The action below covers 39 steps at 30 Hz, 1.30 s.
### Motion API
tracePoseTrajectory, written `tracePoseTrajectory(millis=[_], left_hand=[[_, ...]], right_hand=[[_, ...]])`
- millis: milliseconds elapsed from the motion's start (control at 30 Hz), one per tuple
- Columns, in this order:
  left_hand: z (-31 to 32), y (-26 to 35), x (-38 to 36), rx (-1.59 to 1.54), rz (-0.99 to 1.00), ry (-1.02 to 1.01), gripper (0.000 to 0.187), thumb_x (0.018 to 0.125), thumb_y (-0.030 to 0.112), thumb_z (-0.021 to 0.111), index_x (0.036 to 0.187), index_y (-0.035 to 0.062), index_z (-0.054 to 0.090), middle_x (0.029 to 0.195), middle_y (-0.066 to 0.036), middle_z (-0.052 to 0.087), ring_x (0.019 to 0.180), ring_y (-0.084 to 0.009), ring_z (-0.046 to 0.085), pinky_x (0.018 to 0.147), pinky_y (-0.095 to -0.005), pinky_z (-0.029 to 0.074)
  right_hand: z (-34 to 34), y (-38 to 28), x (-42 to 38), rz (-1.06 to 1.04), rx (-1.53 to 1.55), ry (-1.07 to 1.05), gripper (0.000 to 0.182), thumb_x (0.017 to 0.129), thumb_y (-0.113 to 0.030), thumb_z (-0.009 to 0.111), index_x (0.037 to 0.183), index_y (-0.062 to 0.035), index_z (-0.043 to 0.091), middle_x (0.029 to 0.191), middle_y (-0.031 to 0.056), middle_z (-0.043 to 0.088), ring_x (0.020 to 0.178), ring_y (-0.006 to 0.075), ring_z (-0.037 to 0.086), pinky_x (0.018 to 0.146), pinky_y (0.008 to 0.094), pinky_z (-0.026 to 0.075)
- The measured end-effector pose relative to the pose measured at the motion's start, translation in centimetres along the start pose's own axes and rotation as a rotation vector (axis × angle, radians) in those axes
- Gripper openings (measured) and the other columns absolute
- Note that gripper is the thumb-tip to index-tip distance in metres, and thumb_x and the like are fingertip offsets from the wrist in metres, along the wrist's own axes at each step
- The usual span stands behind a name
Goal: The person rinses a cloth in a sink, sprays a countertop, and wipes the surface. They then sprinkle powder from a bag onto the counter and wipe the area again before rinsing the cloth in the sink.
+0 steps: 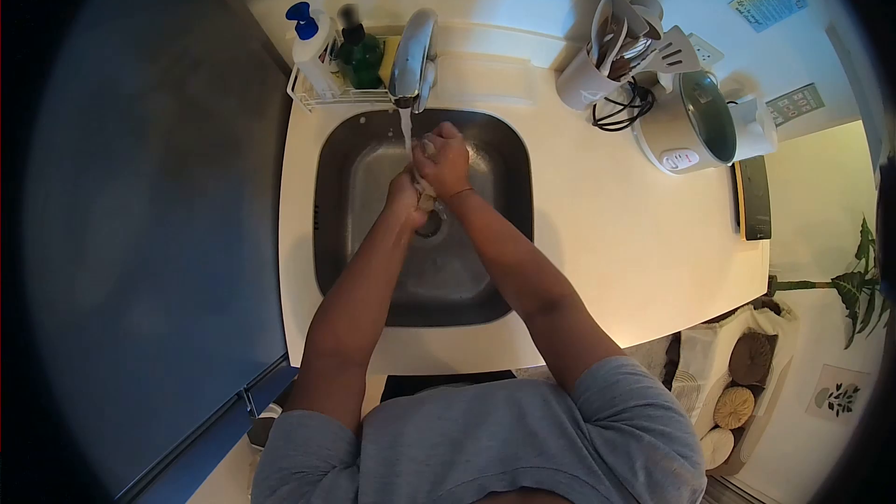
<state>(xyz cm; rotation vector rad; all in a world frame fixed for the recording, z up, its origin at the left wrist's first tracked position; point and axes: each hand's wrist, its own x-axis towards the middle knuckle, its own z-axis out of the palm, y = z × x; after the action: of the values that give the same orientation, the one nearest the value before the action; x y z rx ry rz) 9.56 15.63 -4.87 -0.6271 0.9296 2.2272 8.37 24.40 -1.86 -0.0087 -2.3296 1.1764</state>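
Observation:
Over the grey sink [359, 280], both hands are closed around a pale, wet, crumpled thing [426, 194] that looks like a cloth; the fingers cover most of it. My left hand [403, 198] grips it from below and to the left. Higher up and to the right, my right hand [446, 161] is wrapped around its upper part, close to the stream. Water [406, 126] runs from the chrome faucet [413, 56] just beside the right hand's fingers. Below the hands, the drain [430, 225] is partly visible.
A wire rack [350, 99] behind the sink holds a white pump bottle [315, 51], a green bottle [360, 58] and a yellow sponge [389, 56]. Right on the counter [616, 243] stand a utensil holder [588, 82] and a rice cooker [677, 135]. A dark panel [168, 224] borders the left.

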Motion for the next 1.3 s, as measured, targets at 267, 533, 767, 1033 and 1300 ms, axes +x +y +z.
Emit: tracePoseTrajectory(millis=[267, 533, 767, 1033, 1300], left_hand=[[-7.9, -2.3, 5.4, 1.226, 0.798, -0.224, 0.029, 0.086, 0.030, 0.045, 0.104, 0.0084, 0.051, 0.106, -0.004, 0.054, 0.091, -0.0165, 0.056, 0.076, -0.0329, 0.047], [-0.8, 5.0, -1.2, 0.211, 0.169, -0.072, 0.029, 0.086, 0.015, 0.047, 0.113, 0.0078, 0.050, 0.098, -0.005, 0.054, 0.085, -0.0195, 0.056, 0.073, -0.0307, 0.048], [-4.5, 7.7, -2.9, 0.071, 0.307, -0.076, 0.039, 0.086, 0.014, 0.047, 0.124, 0.0110, 0.045, 0.116, -0.009, 0.050, 0.095, -0.0196, 0.054, 0.083, -0.0363, 0.045], [-2.1, 0.4, 0.5, -0.072, -0.012, -0.022, 0.031, 0.083, 0.028, 0.052, 0.108, 0.0095, 0.051, 0.103, -0.005, 0.055, 0.092, -0.0195, 0.056, 0.079, -0.0357, 0.047], [-1.5, 0.5, 1.3, -0.056, -0.036, -0.147, 0.029, 0.082, 0.032, 0.053, 0.100, 0.0093, 0.053, 0.097, -0.004, 0.057, 0.091, -0.0172, 0.056, 0.078, -0.0331, 0.047]], right_hand=[[1.0, -0.9, -2.3, 0.254, -0.218, -0.434, 0.037, 0.072, -0.036, 0.061, 0.086, -0.0010, 0.062, 0.088, 0.0178, 0.060, 0.082, 0.0338, 0.057, 0.073, 0.0411, 0.044], [0.6, 5.3, -2.5, 1.066, 1.047, -0.494, 0.053, 0.073, -0.050, 0.060, 0.089, 0.0005, 0.064, 0.085, 0.0158, 0.063, 0.080, 0.0302, 0.059, 0.076, 0.0385, 0.044], [-7.2, 3.2, -1.4, 0.710, 0.372, -0.820, 0.047, 0.075, -0.040, 0.065, 0.104, -0.0043, 0.058, 0.100, 0.0112, 0.059, 0.093, 0.0179, 0.056, 0.080, 0.0293, 0.043], [-0.1, -4.8, -3.4, 0.174, 0.308, -0.332, 0.017, 0.067, -0.020, 0.066, 0.070, -0.0052, 0.060, 0.070, 0.0089, 0.060, 0.072, 0.0232, 0.059, 0.074, 0.0346, 0.045], [1.4, -2.2, -1.5, 0.147, 0.161, 0.071, 0.017, 0.058, -0.021, 0.064, 0.063, -0.0050, 0.058, 0.066, 0.0139, 0.058, 0.072, 0.0340, 0.058, 0.066, 0.0385, 0.046]])
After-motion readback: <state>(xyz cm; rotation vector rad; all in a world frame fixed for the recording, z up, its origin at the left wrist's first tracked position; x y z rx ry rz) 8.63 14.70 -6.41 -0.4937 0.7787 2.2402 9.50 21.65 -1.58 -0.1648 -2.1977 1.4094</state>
